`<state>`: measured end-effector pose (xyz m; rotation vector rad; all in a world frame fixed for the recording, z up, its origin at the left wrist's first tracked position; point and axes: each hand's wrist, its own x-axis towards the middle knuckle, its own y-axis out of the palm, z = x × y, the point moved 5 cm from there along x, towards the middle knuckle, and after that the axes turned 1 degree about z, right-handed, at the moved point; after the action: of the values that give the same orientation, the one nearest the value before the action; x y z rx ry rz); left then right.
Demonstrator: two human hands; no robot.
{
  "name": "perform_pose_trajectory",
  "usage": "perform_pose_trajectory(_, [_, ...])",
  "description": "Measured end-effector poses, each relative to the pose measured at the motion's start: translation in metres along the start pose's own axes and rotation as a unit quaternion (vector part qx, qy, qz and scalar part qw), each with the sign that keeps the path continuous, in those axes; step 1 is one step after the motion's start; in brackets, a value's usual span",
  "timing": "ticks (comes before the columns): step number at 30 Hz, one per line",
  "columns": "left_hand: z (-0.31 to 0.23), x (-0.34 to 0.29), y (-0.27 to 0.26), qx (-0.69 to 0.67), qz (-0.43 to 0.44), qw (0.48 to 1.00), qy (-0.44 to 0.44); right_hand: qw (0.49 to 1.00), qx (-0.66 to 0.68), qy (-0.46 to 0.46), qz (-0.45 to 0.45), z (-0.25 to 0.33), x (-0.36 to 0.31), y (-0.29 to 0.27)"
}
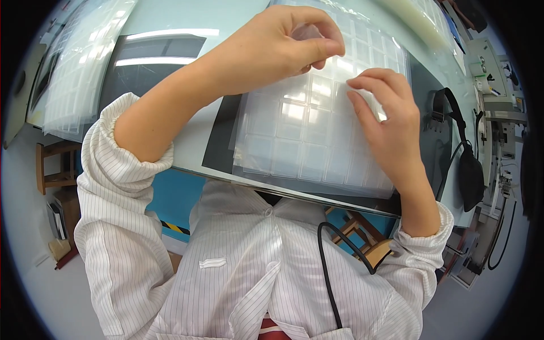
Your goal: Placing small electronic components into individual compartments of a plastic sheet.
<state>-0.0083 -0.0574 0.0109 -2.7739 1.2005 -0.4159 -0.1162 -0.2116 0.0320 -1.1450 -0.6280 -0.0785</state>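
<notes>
A stack of clear plastic trays [294, 136] with rows of square pockets lies on the dark mat in front of me. My left hand [297, 45] hovers above the far part of the trays, thumb and forefinger closed in a pinch. Something clear shows inside its curled fingers, but I cannot make out what it is. Over the right side of the trays is my right hand [391, 110], its fingers bent and the thumb and forefinger tips slightly apart. Nothing shows between those tips.
More clear trays [79, 73] are stacked at the table's left. A black strap with a pouch [471, 175] lies along the right edge, and pale sheets [422, 22] lie at the far right. A black cable [326, 266] hangs across my lap. Wooden stools [56, 164] stand below.
</notes>
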Motion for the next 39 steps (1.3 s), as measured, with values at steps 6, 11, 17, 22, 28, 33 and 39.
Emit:
perform_pose_trajectory(6, [0.011,0.001,0.005,-0.109,0.075,0.984,-0.123,1.0,0.002,0.001,0.02,-0.002,-0.001,0.0])
perform_pose_trajectory(11, [0.012,0.001,0.005,-0.104,0.071,0.985,-0.118,1.0,-0.021,-0.023,0.0,-0.001,-0.003,0.001])
perform_pose_trajectory(17, [0.008,0.002,0.009,-0.119,0.076,0.985,-0.101,0.999,-0.031,-0.015,-0.022,-0.004,0.0,0.0])
perform_pose_trajectory(22, [-0.007,0.003,0.015,0.066,0.025,0.997,0.041,0.998,0.047,-0.028,-0.043,0.002,0.006,-0.02])
perform_pose_trajectory(28, [-0.006,0.006,0.035,0.026,0.066,0.997,0.009,0.987,0.146,0.052,-0.032,-0.014,0.002,-0.028])
perform_pose_trajectory(33, [0.004,0.011,0.025,-0.001,-0.001,1.0,-0.012,1.0,-0.018,0.016,0.004,-0.017,-0.015,-0.016])
perform_pose_trajectory(39, [0.006,0.012,0.028,0.015,0.009,1.0,-0.007,0.999,-0.031,-0.014,0.014,-0.016,-0.017,-0.014])
